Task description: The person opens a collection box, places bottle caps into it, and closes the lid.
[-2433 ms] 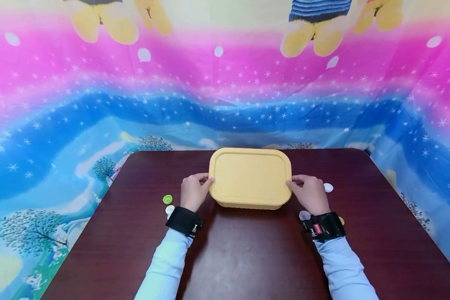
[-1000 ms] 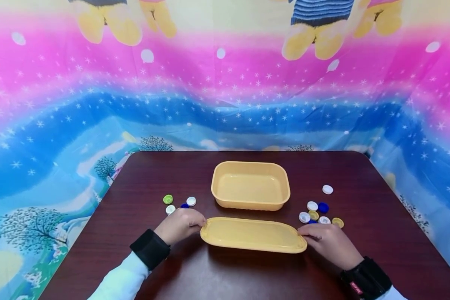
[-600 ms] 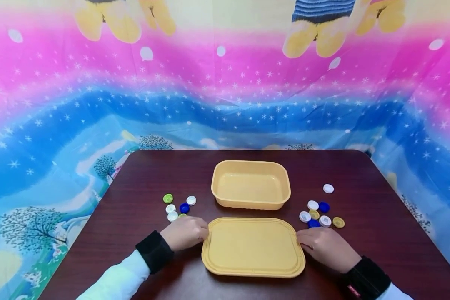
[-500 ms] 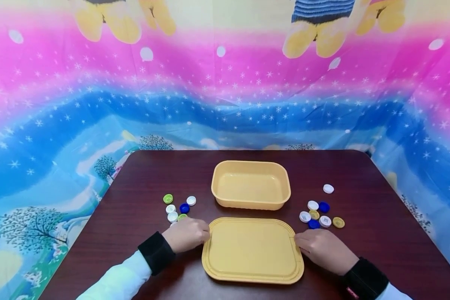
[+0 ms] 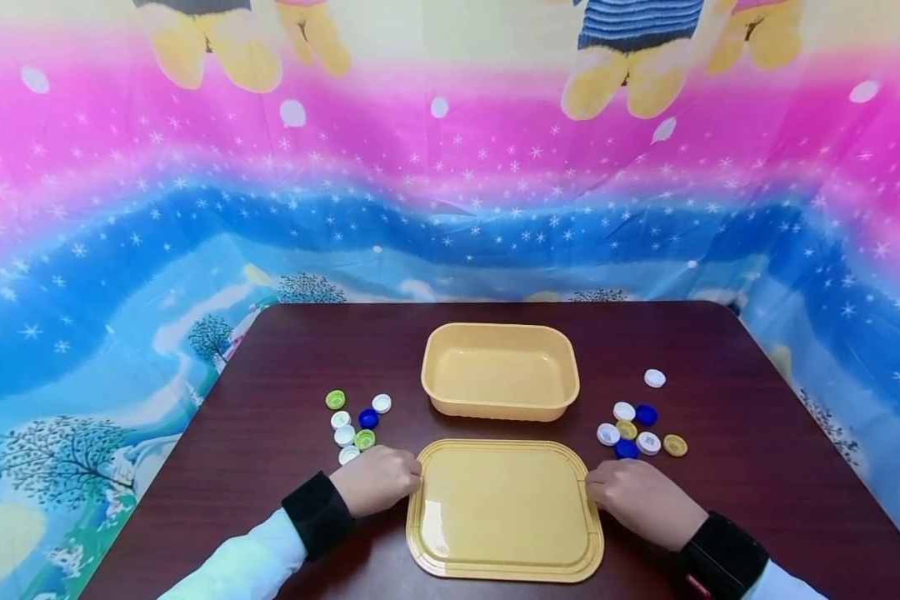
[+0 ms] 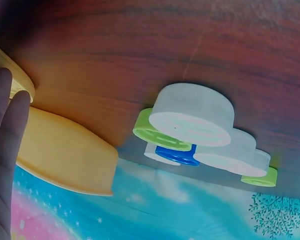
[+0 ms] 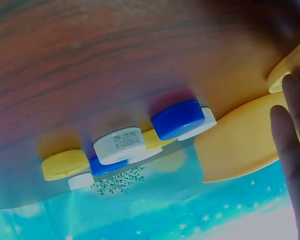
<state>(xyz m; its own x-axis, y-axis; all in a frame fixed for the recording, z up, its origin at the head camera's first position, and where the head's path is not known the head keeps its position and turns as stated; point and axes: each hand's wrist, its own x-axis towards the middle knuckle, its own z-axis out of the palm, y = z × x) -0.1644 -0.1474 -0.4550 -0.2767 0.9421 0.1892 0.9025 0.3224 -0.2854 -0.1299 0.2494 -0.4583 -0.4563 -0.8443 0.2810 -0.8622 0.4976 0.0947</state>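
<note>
In the head view, a yellow plastic lid (image 5: 504, 510) lies flat on the dark table, its grooved rim facing up. My left hand (image 5: 378, 481) pinches the lid's left edge and my right hand (image 5: 645, 500) pinches its right edge. Directly behind the lid stands an uncovered yellow box (image 5: 501, 410) with nothing inside. The wrist views show the lid's edge beside the fingers, at the left border (image 6: 17, 75) for the left hand and at the right border for the right; the thumbs are hidden there.
Left of the lid lie several white, green and blue bottle caps (image 5: 368, 417), the closest right by my left hand. Several white, yellow and blue bottle caps (image 5: 626, 448) lie on the right, just beyond my right hand. A printed curtain (image 5: 450, 192) hangs behind the table (image 5: 292, 333).
Both hands have lifted the lid off the box, brought it toward me and lowered it onto the table. Over the last half second it has settled flat, sliding slightly nearer.
</note>
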